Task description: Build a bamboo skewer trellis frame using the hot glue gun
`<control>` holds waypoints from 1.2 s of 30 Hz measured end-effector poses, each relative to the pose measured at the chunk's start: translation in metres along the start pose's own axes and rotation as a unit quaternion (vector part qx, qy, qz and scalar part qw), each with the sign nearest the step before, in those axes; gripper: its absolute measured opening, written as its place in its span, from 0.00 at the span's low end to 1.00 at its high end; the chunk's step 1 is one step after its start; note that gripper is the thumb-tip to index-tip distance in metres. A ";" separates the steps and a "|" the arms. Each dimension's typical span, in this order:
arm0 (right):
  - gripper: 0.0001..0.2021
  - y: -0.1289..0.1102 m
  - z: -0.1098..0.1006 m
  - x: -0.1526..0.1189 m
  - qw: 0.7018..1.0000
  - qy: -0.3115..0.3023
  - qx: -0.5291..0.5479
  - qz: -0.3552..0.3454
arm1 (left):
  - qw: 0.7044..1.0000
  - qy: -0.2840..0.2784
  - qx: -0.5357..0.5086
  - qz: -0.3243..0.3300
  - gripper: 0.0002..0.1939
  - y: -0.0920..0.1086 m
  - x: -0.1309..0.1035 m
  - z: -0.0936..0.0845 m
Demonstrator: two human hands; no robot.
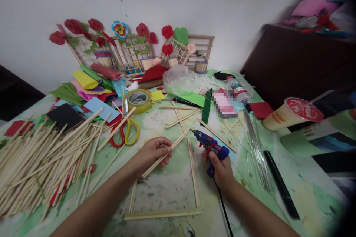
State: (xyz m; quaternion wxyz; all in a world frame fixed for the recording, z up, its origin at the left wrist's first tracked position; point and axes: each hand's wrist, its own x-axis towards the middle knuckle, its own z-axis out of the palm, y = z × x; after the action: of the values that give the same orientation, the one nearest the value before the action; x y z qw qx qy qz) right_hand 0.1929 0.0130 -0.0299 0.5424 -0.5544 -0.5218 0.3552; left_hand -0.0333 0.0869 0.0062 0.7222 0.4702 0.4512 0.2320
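My left hand (155, 152) pinches a pair of pale wooden sticks (179, 139), held slanting up to the right. A blue glue gun (211, 145) is gripped in my right hand (221, 168), its nozzle at the upper end of those sticks. Below my hands, more sticks lie on the table as an open frame: a right side (194, 174), a bottom side (164, 214) and a left side (133, 196) partly hidden by my left wrist. Crossed sticks (178, 116) lie beyond my hands.
A large stick pile (36, 170) covers the left side. Scissors (125, 129) and tape (139, 100) lie behind my left hand. At right are wires (257, 155), a black tube (280, 185) and a drink cup (292, 113). Flower-decorated lattices (133, 52) lean against the wall.
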 end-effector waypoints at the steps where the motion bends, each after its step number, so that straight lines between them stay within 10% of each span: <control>1: 0.23 0.000 0.000 0.000 1.000 0.001 0.005 0.004 | 1.000 0.004 0.002 0.001 0.15 0.001 0.000 0.000; 28: 0.21 0.014 0.000 -0.005 0.999 -0.042 0.020 -0.013 | 1.000 0.011 -0.003 0.021 0.17 0.004 0.000 0.000; 36: 0.15 0.001 0.001 -0.010 0.988 -0.116 0.083 -0.062 | 0.984 0.071 -0.159 0.028 0.17 0.004 0.003 0.000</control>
State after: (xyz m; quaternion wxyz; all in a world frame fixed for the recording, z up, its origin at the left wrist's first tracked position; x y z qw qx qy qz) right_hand 0.1905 0.0035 -0.0326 0.5438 -0.4288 -0.5832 0.4246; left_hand -0.0320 0.0909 0.0082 0.7473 0.3441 0.4453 0.3533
